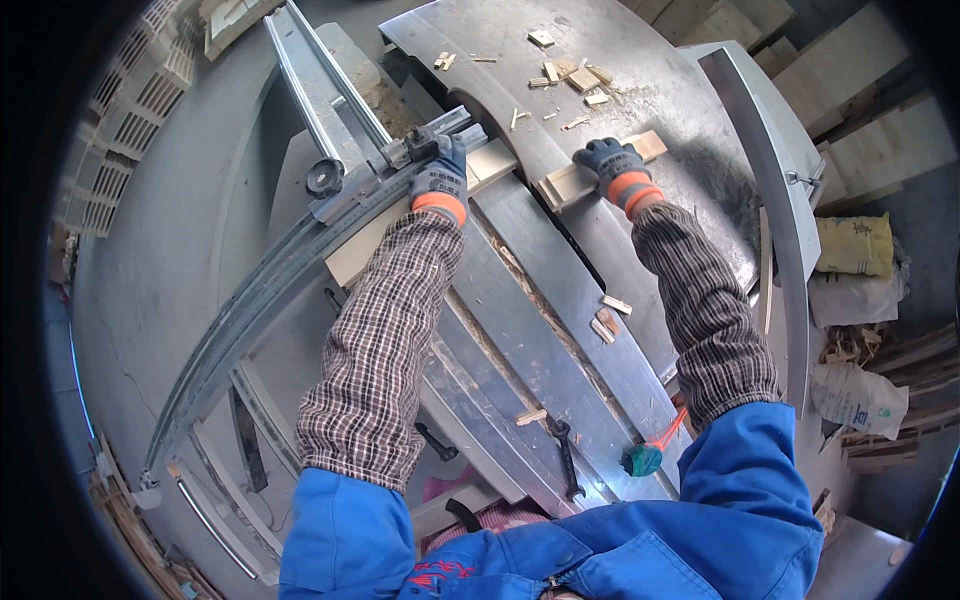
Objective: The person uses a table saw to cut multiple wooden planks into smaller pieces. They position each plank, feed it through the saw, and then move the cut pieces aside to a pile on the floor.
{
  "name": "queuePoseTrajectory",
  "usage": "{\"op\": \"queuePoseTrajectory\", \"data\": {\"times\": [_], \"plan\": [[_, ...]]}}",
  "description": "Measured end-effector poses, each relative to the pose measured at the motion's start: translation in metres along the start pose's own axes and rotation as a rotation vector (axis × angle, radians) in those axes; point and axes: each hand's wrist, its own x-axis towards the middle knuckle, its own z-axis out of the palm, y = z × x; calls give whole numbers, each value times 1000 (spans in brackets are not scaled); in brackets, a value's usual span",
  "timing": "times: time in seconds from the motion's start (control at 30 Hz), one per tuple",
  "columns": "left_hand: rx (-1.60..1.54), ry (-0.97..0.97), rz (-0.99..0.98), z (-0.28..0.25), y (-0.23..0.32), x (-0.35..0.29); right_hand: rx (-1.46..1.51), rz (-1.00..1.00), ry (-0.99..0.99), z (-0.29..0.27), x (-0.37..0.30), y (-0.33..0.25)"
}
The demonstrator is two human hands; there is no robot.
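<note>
- Knob point(324, 177) sat on the fence point(300, 250), well left of the left hand.
- Left hand point(440, 180), gloved, was clamped down over the fence and the board point(490, 165) beside it.
- Right hand point(612, 163), gloved, pressed flat on a wood block point(570, 182), fingers curled over its far edge.
- Offcuts point(575, 78) lay scattered beyond the right hand; sacks point(855, 245) sat well to its right.
</note>
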Motion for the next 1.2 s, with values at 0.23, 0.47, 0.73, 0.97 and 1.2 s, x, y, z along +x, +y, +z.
{"op": "queuePoseTrajectory", "data": {"times": [0.23, 0.47, 0.73, 0.97, 1.2], "plan": [[16, 49, 4, 19, -10, 17, 38, 32, -17, 14, -66, -2], [486, 105, 69, 33, -6, 23, 142, 12, -1, 19, -153, -11], [149, 130, 7, 51, -12, 35, 247, -36, 16, 33, -203, -24], [262, 72, 66, 37, -3, 20, 102, -564, 432, 49, -195, -24], [80, 155, 205, 48, -28, -35, -97, -719, 63, 82, -285, 44]]}}
